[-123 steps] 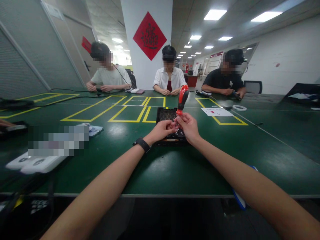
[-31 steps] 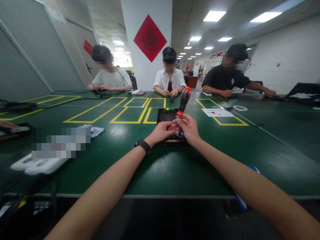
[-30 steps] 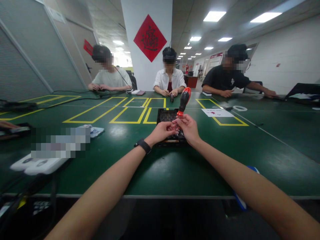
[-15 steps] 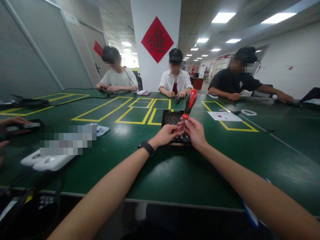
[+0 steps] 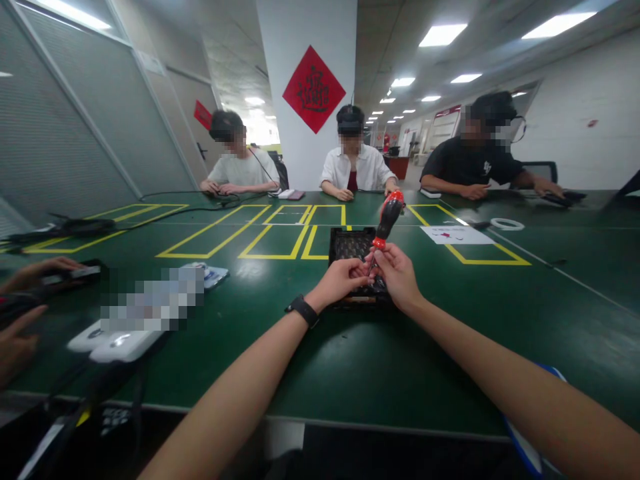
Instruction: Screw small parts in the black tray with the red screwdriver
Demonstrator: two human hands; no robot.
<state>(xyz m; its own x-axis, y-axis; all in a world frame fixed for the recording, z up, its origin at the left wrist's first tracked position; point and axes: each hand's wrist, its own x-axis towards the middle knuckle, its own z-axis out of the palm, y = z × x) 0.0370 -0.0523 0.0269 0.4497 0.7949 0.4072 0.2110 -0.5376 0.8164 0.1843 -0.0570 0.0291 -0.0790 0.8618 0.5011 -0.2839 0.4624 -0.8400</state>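
Observation:
A screwdriver (image 5: 389, 219) with a red and black handle stands tilted, its top leaning right and its shaft pointing down. My right hand (image 5: 400, 277) is closed on it, fingers pinching the shaft just below the handle. My left hand (image 5: 343, 280), with a black band at the wrist, is closed with its fingertips together beside the shaft's lower end; what lies between them is too small to make out. Both hands are over a black open tray (image 5: 345, 241) with a dark, bumpy inside, standing on the green table. The fingers hide the screwdriver's tip and part of the tray.
A white power strip (image 5: 125, 340), partly blurred out, lies on the left with cables. A co-worker's hands (image 5: 20, 333) hold a dark tool at the left edge. Three people sit opposite. A printed white sheet (image 5: 456, 235) and a white ring (image 5: 507, 225) lie right of the tray.
The view has shifted. My hands stay together over the tray, and the screwdriver's handle leans further right. The co-worker's hands at left show more; the middle person's hand has moved right.

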